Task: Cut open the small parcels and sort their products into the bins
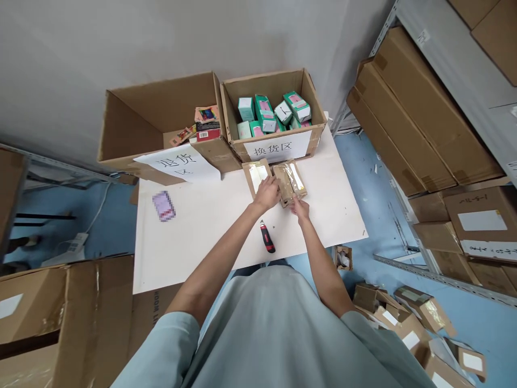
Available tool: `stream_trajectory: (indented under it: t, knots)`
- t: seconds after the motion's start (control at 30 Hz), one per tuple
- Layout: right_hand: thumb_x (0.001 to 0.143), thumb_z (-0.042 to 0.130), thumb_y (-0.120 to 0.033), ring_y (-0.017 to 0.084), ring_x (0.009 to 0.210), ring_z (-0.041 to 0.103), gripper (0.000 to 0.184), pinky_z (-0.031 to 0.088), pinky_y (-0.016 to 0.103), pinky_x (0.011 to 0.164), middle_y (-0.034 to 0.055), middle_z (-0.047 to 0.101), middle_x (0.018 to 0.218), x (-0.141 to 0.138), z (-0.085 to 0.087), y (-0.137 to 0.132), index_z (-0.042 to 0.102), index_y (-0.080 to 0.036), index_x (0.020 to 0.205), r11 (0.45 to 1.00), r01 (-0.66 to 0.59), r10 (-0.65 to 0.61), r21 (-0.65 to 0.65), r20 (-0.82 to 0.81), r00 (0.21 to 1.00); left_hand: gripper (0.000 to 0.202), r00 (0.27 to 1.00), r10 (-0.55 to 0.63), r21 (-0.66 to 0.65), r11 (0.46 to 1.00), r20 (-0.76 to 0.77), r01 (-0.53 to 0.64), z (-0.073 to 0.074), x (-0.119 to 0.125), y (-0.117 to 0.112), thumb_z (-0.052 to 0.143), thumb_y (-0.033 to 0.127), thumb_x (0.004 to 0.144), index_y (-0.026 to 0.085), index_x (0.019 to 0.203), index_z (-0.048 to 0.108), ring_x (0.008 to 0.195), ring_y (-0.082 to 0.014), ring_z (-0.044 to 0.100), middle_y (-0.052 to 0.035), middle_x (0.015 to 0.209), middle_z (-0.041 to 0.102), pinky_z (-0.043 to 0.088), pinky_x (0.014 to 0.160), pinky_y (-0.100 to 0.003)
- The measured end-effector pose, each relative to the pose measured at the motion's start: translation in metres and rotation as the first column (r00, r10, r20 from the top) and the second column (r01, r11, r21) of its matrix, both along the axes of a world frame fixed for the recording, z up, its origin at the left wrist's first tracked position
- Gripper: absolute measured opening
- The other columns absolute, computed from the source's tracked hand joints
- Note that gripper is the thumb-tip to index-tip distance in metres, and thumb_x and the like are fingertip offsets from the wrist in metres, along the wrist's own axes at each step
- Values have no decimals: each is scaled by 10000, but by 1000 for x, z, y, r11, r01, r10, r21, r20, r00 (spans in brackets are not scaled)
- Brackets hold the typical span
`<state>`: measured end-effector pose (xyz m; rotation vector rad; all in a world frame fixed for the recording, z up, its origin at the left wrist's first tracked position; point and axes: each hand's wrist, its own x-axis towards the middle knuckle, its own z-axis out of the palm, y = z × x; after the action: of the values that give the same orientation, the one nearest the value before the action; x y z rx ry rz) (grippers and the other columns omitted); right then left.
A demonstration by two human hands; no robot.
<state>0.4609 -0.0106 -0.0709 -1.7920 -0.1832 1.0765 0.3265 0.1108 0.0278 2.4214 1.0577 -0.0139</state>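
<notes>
A small cardboard box [286, 186] with shiny clear tape and a white label lies on the white table, just in front of the right-hand carton. My right hand [300, 207] grips its near right corner. With fingers curled, my left hand [267, 194] presses at its left edge; the fingertips are partly hidden. Beside it, partly behind my left hand, is another flat cardboard box [247, 171] with a pale label. A red and black utility knife [267, 237] rests on the table between my forearms.
An open carton [137, 161] holding a few colourful packs stands at the back left. Next to it, another carton [317, 141] contains several green and white boxes. A blurred purple item [163, 206] lies on the table's left. Shelves with large boxes [424, 113] rise at right; opened boxes [412, 328] litter the floor.
</notes>
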Motion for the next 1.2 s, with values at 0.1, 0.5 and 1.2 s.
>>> stream_trajectory:
  t: [0.1, 0.5, 1.2]
  knots:
    - [898, 857, -697, 183, 671, 760, 523, 588, 268, 635, 51, 786, 722, 0, 2, -22, 700, -220, 753, 997, 75, -78, -32, -99, 992, 695, 998, -17, 28, 999, 60, 15, 0, 14, 14, 610, 232, 1029, 91, 1702, 502, 1725, -415, 390, -246, 1812, 457, 325, 1427, -610]
    - [726, 927, -655, 238, 930, 812, 490, 615, 322, 826, 78, 832, 851, -13, 12, -92, 779, -205, 853, 951, 303, -287, 55, -198, 937, 529, 973, -191, 106, 978, 129, 178, 12, 60, -27, 576, 175, 1027, 103, 1546, 643, 1511, -398, 609, -234, 1573, 691, 423, 1346, -616]
    - [1051, 768, -384, 283, 966, 817, 209, 580, 369, 879, 77, 857, 1068, -124, 104, -97, 926, -280, 963, 790, -561, 604, -246, 465, 647, 280, 752, 647, -333, 742, 130, -581, 22, -270, -113, 705, 382, 1040, 226, 1250, 803, 1046, -302, 826, -97, 1321, 846, 657, 1018, -456]
